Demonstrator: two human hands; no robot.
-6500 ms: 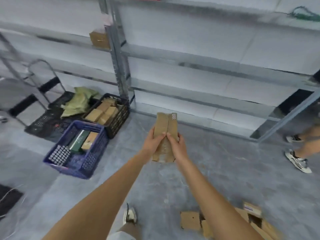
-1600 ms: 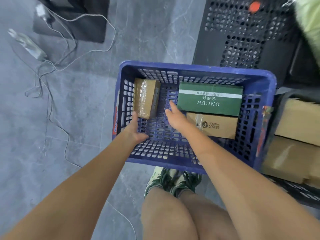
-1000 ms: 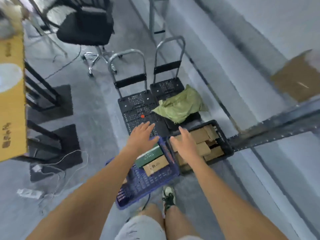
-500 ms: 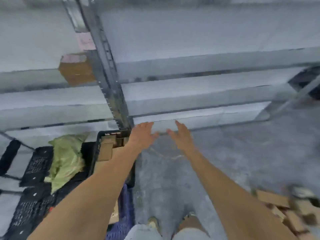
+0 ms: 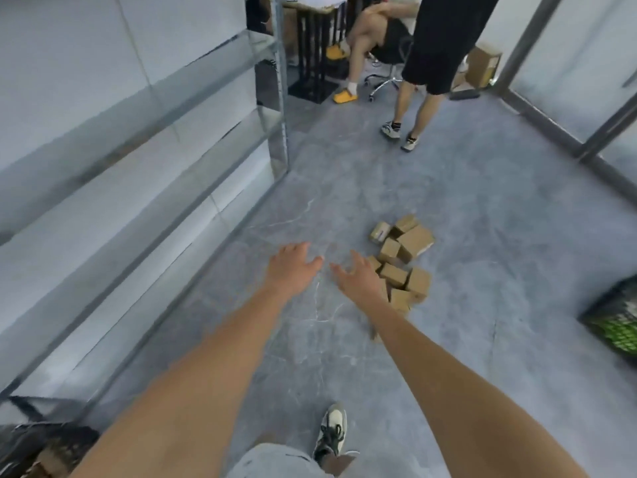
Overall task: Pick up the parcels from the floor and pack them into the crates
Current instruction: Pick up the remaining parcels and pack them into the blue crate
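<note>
A pile of several small brown cardboard parcels (image 5: 401, 262) lies on the grey floor ahead, right of centre. Both my arms reach forward at waist height. My left hand (image 5: 293, 267) is empty with its fingers spread, left of the pile. My right hand (image 5: 358, 279) is also empty, fingers relaxed, in front of the pile's near left edge and covering part of it. A black crate (image 5: 27, 446) with brown parcels shows only as a corner at the bottom left.
Metal shelving (image 5: 179, 139) runs along the left. A dark crate with green contents (image 5: 617, 322) sits at the right edge. One person stands (image 5: 431, 63) and another sits on a chair (image 5: 372, 39) at the far end. Glass partitions line the right.
The brown parcel I held went into the blue crate and my hands came away empty. My view has swung right from the crates and shelving to the parcel pile on the floor.
</note>
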